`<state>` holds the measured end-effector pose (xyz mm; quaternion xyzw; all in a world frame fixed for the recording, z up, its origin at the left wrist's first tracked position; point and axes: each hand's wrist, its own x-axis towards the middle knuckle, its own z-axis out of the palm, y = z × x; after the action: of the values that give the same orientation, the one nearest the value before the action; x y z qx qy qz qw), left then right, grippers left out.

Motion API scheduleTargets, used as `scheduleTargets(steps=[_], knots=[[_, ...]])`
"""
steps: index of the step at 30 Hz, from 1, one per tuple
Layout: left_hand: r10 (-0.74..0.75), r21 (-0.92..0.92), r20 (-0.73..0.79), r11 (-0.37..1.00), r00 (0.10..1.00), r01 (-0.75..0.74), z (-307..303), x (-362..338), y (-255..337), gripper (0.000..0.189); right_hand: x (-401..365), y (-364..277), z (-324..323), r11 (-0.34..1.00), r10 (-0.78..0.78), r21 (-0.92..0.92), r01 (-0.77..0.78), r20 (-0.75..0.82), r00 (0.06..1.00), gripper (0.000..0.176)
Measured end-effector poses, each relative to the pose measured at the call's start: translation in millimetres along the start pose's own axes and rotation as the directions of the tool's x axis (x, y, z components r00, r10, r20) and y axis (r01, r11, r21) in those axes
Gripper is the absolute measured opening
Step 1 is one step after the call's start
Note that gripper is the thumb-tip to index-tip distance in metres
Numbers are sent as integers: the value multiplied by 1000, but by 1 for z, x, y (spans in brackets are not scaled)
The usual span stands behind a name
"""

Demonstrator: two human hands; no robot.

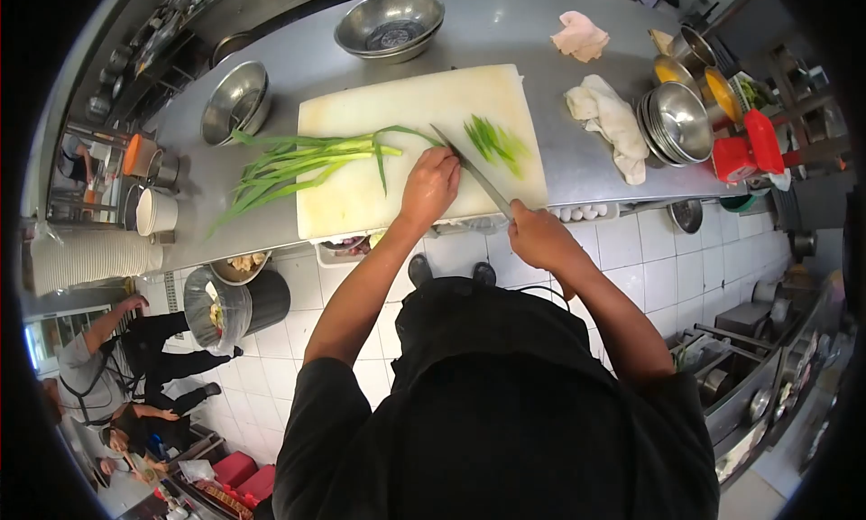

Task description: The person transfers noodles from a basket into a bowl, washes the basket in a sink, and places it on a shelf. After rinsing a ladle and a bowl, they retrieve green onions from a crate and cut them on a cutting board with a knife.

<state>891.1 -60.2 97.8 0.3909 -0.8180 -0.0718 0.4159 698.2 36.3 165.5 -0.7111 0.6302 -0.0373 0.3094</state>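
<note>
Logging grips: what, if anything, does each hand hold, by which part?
Right hand: knife, by its handle. Left hand: green onion, by the end beside the knife.

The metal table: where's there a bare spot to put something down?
Bare metal lies between the far bowls and pink cloth. The cutting board is bare between the green onions and its far edge. Crowded spots: the right end, by the stacked bowls, and around the knife, left hand and right hand.

Two hands (430, 189) at one cutting board (433, 92), one knife (484, 184), two cloths (606, 123), three stacks of metal bowls (683, 123)
</note>
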Motion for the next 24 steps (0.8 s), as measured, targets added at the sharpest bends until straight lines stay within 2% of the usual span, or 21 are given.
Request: scheduleTargets(steps=[3,6,9,12,15,17,18,20,23,24], knots=[[-41,7,24,999,999,41,0,-2,0,10,0,2,-9,997,73,-6,-73,-66,995,24],[-18,-10,8,1000,1000,18,-3,-3,2,12,-8,10,-27,992,127,3,-128,-110,986,24],[-50,38,52,998,997,48,-2,-5,6,16,-19,4,-43,982,188,11,-188,-82,979,24],[-15,30,92,999,996,13,-6,-7,16,20,-27,4,-43,985,167,50,-163,-82,983,23],[-51,30,84,998,995,49,-8,-8,21,23,-35,1,-41,985,156,89,-151,-59,986,21],[-106,95,53,990,993,100,-11,-9,19,24,-40,-3,-42,983,166,92,-161,-48,985,21],[-111,98,52,990,992,105,-12,-10,16,24,-43,-5,-41,980,180,92,-176,-36,983,21],[-15,105,87,994,996,6,-13,-6,6,23,-44,-6,-41,983,163,86,-161,-23,986,20],[-18,169,98,986,995,1,-14,0,-19,22,-45,-5,-42,985,148,91,-147,-10,989,20],[-74,172,82,983,994,59,-17,2,-21,23,-45,-4,-41,983,154,104,-153,-6,988,21]])
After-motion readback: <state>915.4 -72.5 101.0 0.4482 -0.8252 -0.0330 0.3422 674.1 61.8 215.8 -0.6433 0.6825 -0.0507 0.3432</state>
